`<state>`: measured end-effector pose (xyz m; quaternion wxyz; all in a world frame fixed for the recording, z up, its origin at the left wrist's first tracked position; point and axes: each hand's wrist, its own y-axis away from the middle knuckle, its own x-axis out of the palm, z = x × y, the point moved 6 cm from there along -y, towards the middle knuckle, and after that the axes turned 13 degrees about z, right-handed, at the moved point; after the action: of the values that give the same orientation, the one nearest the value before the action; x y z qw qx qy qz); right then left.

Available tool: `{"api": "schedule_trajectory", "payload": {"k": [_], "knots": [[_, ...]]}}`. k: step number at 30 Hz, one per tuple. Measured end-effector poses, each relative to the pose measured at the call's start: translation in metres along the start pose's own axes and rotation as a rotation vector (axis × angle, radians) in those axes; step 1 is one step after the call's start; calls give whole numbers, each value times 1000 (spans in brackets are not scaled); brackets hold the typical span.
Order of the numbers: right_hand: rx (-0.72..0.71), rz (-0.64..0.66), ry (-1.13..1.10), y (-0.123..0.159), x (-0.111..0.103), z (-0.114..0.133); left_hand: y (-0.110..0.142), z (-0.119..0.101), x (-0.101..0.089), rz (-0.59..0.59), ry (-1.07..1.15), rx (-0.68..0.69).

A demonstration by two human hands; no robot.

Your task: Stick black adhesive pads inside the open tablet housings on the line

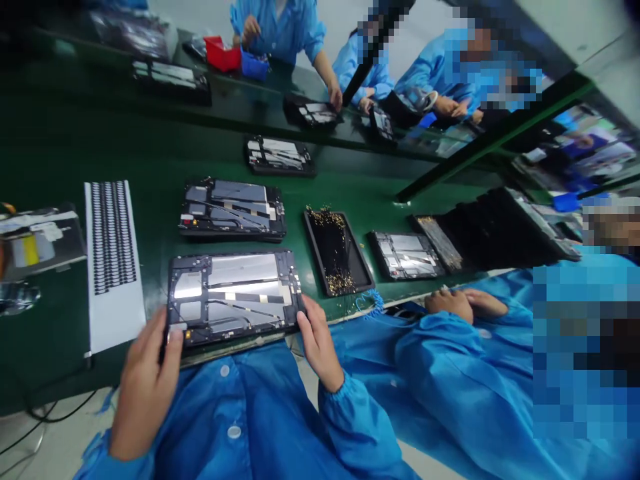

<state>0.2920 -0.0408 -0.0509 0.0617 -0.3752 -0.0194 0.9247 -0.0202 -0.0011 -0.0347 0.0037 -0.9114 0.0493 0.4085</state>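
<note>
An opened tablet (240,293), its silver battery plates and black ribbon cables exposed, lies at the green bench's front edge. My left hand (153,373) grips its left end, thumb on top near the lower corner and fingers along the side. At the other end, my right hand (317,340) holds the right edge, its thumb by the corner. Just behind is a second opened tablet (230,210) of the same kind. To the left lies a white sheet (115,313) bearing rows of small black parts. A black tray (345,257) with scattered gold screws sits to the right.
A third opened tablet (280,155) is farther back. On the right are another tablet (405,255) and a row of black panels (505,230) beside a seated co-worker's hands (453,305). A slanted green post (490,140) rises behind. Co-workers sit across the bench.
</note>
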Motion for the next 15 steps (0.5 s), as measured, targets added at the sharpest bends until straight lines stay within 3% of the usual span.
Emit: {"api": "schedule_trajectory", "payload": {"k": [2,4,7,9,12,15], "knots": [[13,8,-50,1,13,-4,4,6,9,53,43,-65],[34,-9,-77,8,18,-2,12,9,10,10,57,-109],[23,-28,-103,18,9,11,21,3,-2,-63,13,-119],[0,-38,-109,11,-5,19,15,-5,-14,-102,-15,-99],[-79,-61,-92,-35,-23,25,-29,-21,-29,-142,33,19],[-142,-98,-93,-106,-22,20,-105,-28,-32,-140,152,125]]}}
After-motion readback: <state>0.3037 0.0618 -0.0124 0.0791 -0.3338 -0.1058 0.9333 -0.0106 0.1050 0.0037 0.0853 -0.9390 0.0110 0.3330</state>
